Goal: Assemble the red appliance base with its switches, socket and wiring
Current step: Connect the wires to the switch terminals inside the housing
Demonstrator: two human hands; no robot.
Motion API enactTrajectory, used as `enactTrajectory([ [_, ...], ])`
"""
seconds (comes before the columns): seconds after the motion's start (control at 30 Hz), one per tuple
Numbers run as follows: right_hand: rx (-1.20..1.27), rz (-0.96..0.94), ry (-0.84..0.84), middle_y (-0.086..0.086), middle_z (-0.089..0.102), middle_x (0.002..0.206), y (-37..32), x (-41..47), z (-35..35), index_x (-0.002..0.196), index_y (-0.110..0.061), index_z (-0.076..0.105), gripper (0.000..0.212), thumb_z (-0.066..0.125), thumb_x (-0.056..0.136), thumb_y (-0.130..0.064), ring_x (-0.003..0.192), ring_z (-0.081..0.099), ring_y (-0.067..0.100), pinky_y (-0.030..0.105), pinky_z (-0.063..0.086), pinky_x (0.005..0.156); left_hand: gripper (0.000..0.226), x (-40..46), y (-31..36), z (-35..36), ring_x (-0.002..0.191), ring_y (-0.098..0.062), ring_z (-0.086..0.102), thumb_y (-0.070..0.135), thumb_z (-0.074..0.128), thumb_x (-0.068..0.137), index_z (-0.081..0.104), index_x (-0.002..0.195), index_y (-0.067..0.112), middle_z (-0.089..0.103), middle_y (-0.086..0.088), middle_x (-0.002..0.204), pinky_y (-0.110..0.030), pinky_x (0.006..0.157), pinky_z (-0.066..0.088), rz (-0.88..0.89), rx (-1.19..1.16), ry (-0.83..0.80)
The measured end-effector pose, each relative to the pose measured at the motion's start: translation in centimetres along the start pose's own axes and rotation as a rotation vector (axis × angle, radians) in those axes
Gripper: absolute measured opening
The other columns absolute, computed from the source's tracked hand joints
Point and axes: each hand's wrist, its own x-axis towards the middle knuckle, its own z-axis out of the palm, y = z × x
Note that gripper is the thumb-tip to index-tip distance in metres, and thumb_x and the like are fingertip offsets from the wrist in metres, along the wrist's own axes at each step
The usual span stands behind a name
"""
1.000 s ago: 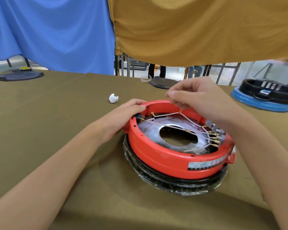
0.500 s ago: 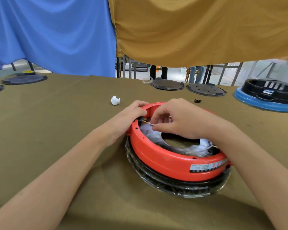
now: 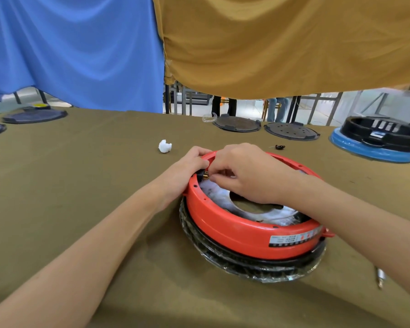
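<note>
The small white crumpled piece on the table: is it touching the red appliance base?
No. The white crumpled piece lies on the olive tablecloth, apart from the red appliance base.

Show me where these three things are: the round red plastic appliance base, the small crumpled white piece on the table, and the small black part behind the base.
round red plastic appliance base (image 3: pixel 232 230), head view, front outer wall.
small crumpled white piece (image 3: pixel 164 146), head view, its middle.
small black part (image 3: pixel 280 147), head view, its middle.
</note>
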Motion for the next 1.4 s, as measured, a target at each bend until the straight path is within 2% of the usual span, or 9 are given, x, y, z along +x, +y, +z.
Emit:
enactTrajectory([
  [0.17,-0.048,0.026,-0.013,0.003,0.067,0.084,-0.2,0.1,0.2,0.089,-0.012,0.07,0.023,0.051,0.098,-0.019,0.084,0.057,0.021,0.039,0.045,0.08,0.022,0.0,0.2,0.0,0.096,-0.019,0.058,0.023,0.047,0.099,0.063,0.111,0.032,0.065,-0.013,0.104,-0.031,0.083,0.044,0.021,0.027,-0.002],
  [0.3,0.066,0.085,-0.004,-0.003,0.073,0.093,0.1,-0.5,-0.6,0.1,-0.019,0.075,0.022,0.057,0.098,-0.033,0.083,0.063,0.015,0.034,0.049,0.08,0.024,-0.1,0.4,-0.6,0.119,-0.037,0.058,0.031,0.056,0.089,0.07,0.107,0.039,0.064,-0.017,0.123,-0.053,0.106,0.041,0.027,0.029,-0.004],
  [0.5,0.43,0.319,0.324,-0.007,0.074,0.077,4.4,-3.8,-3.7,0.089,-0.02,0.078,0.018,0.065,0.093,-0.031,0.069,0.065,0.001,0.022,0.053,0.068,0.021,0.1,-0.3,-1.3,0.116,-0.04,0.06,0.02,0.06,0.095,0.073,0.109,0.03,0.066,-0.02,0.12,-0.058,0.108,0.04,0.049,-0.034,0.079],
  [0.7,0.853,0.785,0.652,0.006,0.07,0.079,11.7,-9.3,-2.8,0.09,-0.009,0.075,0.016,0.063,0.093,-0.018,0.07,0.06,0.012,0.024,0.052,0.066,0.025,-0.2,-0.6,-0.8,0.116,-0.031,0.064,0.022,0.057,0.093,0.071,0.11,0.035,0.069,-0.01,0.12,-0.049,0.106,0.045,0.035,-0.19,0.056],
  [0.8,0.791,0.96,0.503,0.009,0.07,0.084,14.2,-11.0,-0.5,0.089,-0.008,0.072,0.012,0.063,0.092,-0.014,0.072,0.058,0.015,0.027,0.051,0.066,0.036,-0.1,-0.8,-0.3,0.106,-0.022,0.068,0.009,0.048,0.094,0.072,0.109,0.032,0.072,-0.006,0.114,-0.039,0.097,0.049,0.069,-0.221,0.074],
  [0.9,0.539,1.026,0.39,0.005,0.07,0.086,15.5,-11.7,1.5,0.084,-0.013,0.07,0.009,0.063,0.09,-0.014,0.079,0.061,0.018,0.036,0.053,0.074,0.037,0.0,-0.9,0.2,0.096,-0.016,0.069,0.005,0.044,0.094,0.071,0.109,0.024,0.075,-0.004,0.106,-0.033,0.089,0.048,0.094,-0.266,0.127],
  [1.07,0.281,1.108,0.178,0.006,0.068,0.084,16.2,-11.3,3.4,0.087,-0.011,0.069,0.017,0.067,0.089,-0.027,0.079,0.063,0.023,0.03,0.047,0.068,0.036,0.1,-1.0,0.6,0.094,-0.015,0.07,0.005,0.041,0.095,0.068,0.115,0.019,0.074,-0.004,0.109,-0.033,0.085,0.047,0.1,-0.264,0.165],
  [1.2,0.225,1.104,0.154,0.012,0.067,0.089,16.5,-10.8,4.1,0.091,-0.006,0.066,0.023,0.066,0.09,-0.029,0.085,0.064,0.029,0.034,0.051,0.071,0.036,0.0,-0.8,1.0,0.098,-0.02,0.068,0.006,0.04,0.095,0.066,0.118,0.017,0.072,-0.007,0.111,-0.037,0.09,0.049,0.09,-0.249,0.172],
  [1.4,0.213,1.159,0.208,0.007,0.062,0.073,16.4,-11.6,3.7,0.078,-0.008,0.059,0.023,0.064,0.09,-0.027,0.069,0.06,0.024,0.029,0.039,0.054,0.037,-0.1,-0.7,1.0,0.104,-0.024,0.066,0.007,0.041,0.096,0.068,0.116,0.019,0.071,-0.01,0.116,-0.042,0.097,0.047,0.077,-0.228,0.172],
])
